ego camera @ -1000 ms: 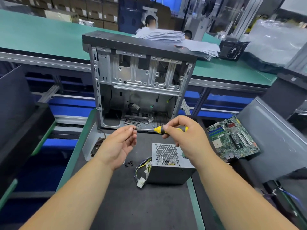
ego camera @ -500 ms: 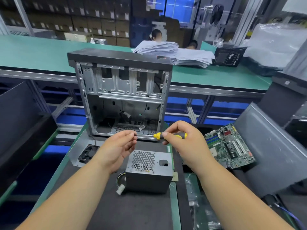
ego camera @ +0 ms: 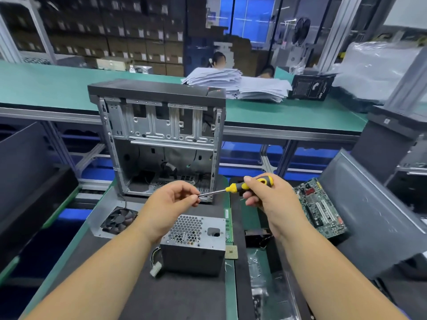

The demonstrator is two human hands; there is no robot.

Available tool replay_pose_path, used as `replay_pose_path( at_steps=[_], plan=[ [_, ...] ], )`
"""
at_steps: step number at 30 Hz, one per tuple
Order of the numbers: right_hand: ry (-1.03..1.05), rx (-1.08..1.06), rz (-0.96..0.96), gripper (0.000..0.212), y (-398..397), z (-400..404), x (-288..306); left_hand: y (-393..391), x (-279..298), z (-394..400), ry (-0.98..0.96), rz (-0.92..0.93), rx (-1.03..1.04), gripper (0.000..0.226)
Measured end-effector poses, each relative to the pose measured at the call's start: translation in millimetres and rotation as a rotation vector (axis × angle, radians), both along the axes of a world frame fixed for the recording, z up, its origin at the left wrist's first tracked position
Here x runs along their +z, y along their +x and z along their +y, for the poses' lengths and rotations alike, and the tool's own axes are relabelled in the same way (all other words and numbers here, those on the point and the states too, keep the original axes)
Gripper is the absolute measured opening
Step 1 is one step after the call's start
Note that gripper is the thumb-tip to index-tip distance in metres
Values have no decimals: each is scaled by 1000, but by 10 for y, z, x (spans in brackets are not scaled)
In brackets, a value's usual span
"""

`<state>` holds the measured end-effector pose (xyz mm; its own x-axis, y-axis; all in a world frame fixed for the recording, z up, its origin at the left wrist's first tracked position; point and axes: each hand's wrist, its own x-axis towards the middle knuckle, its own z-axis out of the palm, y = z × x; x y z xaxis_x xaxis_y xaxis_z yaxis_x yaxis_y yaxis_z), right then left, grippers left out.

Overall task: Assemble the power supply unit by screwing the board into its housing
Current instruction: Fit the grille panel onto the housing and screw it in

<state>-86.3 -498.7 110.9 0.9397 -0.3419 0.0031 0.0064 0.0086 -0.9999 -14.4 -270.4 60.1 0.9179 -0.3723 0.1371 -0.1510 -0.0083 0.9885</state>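
Left hand (ego camera: 169, 202) has its fingertips pinched on the tip of the steel shaft, whatever's between them is too small to see. Right hand (ego camera: 269, 197) grips the yellow-and-black handled screwdriver (ego camera: 240, 187). Grey metal power supply box (ego camera: 195, 243) sits just below both hands, open silver computer case (ego camera: 161, 139) stands right behind them, green circuit board (ego camera: 320, 207) off to the right hand's side.

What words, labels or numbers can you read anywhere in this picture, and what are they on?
None can be read for certain.
Black box on the far bench: pale print, too blurred.
Circuit board: markings too small.
Paper stacks: no legible text.
Power supply unit: no label showing.
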Motion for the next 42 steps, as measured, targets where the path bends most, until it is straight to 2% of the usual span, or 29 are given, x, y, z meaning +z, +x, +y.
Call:
replay_pose_path(
  at_steps=[4,6,8,10,13,16,19,22,24,28,31,34,39,42],
  plan=[
    [39,-34,16,20,22,-2,-22,25,48,-66,-33,-11,-72,21],
    [33,-50,14,22,24,-3,-44,32,68,-105,-77,17,-162,26],
    [12,-84,0,22,19,-28,-63,79,63,-135,-43,51,-226,31],
    [-23,-125,-14,18,6,-78,-78,178,17,-162,138,87,-225,37],
    [-120,-188,1,19,-25,-175,-95,364,-118,-257,552,40,-254,29],
    [-187,-229,33,26,-49,-233,-93,533,-250,-424,896,-70,-484,38],
    [-214,-248,40,27,-68,-232,-97,662,-265,-561,1016,17,-736,45],
    [-234,-263,44,24,-93,-227,-114,795,-259,-664,1059,48,-896,33],
    [-261,-271,51,23,-113,-225,-123,848,-277,-726,1020,49,-966,23],
    [-297,-278,72,21,-143,-210,-140,856,-359,-803,958,179,-1072,11],
    [-350,-272,95,19,-153,-179,-143,863,-435,-790,926,210,-1105,19],
    [-404,-264,111,18,-174,-151,-138,882,-454,-765,889,242,-1141,14],
    [-433,-247,132,18,-210,-152,-119,919,-436,-704,859,199,-1056,14],
    [-429,-239,134,17,-224,-155,-117,934,-444,-672,804,208,-1065,25]
  ],
)
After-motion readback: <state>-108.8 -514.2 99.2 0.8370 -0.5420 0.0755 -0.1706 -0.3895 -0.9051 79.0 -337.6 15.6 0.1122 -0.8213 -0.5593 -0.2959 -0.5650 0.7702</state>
